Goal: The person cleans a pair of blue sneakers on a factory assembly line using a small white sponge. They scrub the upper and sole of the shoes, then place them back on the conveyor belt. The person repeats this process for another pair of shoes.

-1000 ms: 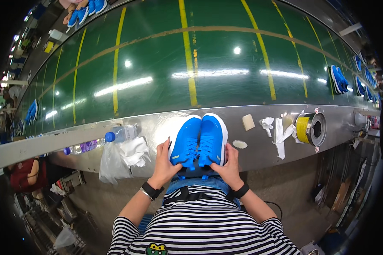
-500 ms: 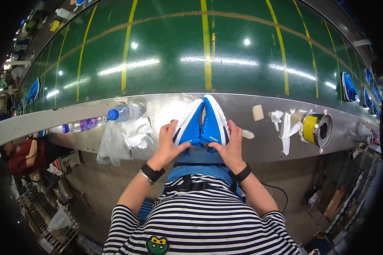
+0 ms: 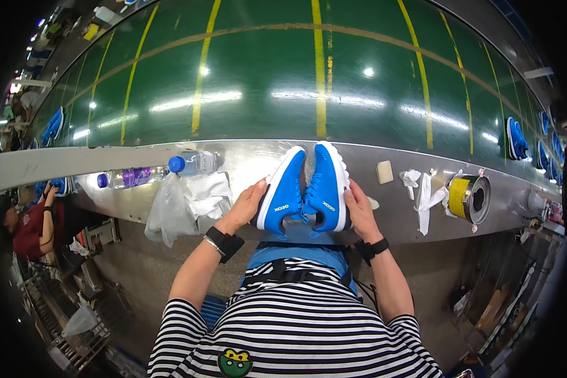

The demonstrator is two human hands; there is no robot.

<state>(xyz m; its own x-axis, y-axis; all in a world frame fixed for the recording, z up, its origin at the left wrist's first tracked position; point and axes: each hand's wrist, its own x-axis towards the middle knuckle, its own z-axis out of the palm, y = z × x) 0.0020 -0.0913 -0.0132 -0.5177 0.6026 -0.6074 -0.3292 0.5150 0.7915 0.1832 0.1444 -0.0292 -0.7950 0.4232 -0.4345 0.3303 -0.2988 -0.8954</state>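
Note:
A pair of blue sneakers with white soles stands side by side before me, toes away and heels near the metal ledge's front edge. My left hand (image 3: 247, 205) grips the left sneaker (image 3: 286, 195) by the outer side of its heel, fingers partly hidden beside the sole. Around the outer heel side of the right sneaker (image 3: 324, 189) is my right hand (image 3: 361, 213), its thumb and fingers against the white sole. The toes nearly touch, and laces show between the two shoes. Whether the soles rest fully on the metal I cannot tell.
Left on the metal ledge (image 3: 252, 151) lie a blue-capped bottle (image 3: 195, 164), a purple-labelled bottle (image 3: 132, 177), a plastic bag (image 3: 164, 214) and white cloth (image 3: 211, 194). To the right are a beige block (image 3: 384, 172), white scraps (image 3: 425, 205) and a yellow-labelled tin (image 3: 468, 198). Beyond runs a green belt (image 3: 258, 69).
My thumbs have come out of the shoe openings, and both hands now press the outer heel sides. The shoes have turned more upright, showing their openings, and sit slightly farther right in view.

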